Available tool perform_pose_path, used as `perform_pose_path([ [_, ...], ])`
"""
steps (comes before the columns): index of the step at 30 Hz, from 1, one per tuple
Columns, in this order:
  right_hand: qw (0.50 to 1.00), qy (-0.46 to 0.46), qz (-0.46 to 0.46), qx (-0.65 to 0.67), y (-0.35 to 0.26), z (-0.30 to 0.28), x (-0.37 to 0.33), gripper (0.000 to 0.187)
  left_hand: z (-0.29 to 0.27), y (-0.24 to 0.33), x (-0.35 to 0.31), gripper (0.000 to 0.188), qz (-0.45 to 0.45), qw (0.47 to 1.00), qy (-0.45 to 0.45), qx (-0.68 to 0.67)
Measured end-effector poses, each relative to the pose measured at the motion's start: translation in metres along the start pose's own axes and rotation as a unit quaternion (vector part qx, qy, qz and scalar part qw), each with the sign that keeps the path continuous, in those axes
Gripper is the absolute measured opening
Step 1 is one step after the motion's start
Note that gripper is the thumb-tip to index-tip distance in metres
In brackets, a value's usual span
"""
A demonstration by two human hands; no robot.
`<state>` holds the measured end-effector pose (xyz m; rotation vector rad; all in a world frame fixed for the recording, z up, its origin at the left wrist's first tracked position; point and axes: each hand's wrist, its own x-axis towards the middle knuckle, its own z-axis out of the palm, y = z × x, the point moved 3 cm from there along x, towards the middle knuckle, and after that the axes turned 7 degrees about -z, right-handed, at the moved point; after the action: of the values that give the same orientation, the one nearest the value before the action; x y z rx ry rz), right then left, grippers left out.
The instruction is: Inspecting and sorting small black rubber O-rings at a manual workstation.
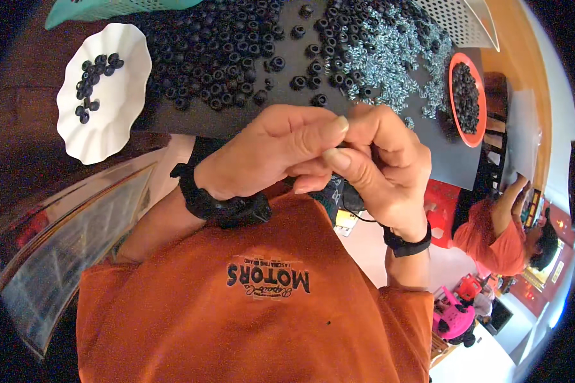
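Note:
My left hand and my right hand meet above the near edge of the table, thumbs and fingertips pinched close together. Whatever they hold between the tips is hidden by the fingers. Just beyond them lie many small black barrel-shaped pieces with round holes, spread over the dark tabletop. To their right is a heap of small silvery coil springs. An orange-red bowl at the right is full of tiny black parts.
A white wavy-edged plate with several black pieces stands at the left. A green basket and a white perforated basket sit along the far side. Another person in an orange top is off to the right, near a pink toy-like seat.

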<state>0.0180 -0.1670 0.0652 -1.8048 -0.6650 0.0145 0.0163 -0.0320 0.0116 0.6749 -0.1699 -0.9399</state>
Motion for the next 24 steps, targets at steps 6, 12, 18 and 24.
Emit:
perform_pose_path([
  [6, 0.983, 0.068, 0.166, 0.044, -0.006, -0.021, -0.016, 0.018, -0.002, 0.004, 0.001, 0.032, 0.044, 0.998, 0.033, 0.043],
  [12, 0.979, 0.000, -0.011, -0.202, -0.007, -0.013, -0.010, 0.016, -0.002, 0.000, 0.007, 0.030, 0.059, 0.991, 0.078, 0.090],
  [18, 0.944, -0.058, -0.109, -0.305, -0.009, -0.008, -0.011, 0.012, 0.015, 0.002, 0.005, 0.027, 0.039, 0.972, 0.184, 0.138],
  [24, 0.956, -0.026, -0.129, -0.261, -0.007, -0.011, -0.015, 0.010, 0.016, -0.005, 0.006, 0.025, 0.044, 0.975, 0.163, 0.147],
])
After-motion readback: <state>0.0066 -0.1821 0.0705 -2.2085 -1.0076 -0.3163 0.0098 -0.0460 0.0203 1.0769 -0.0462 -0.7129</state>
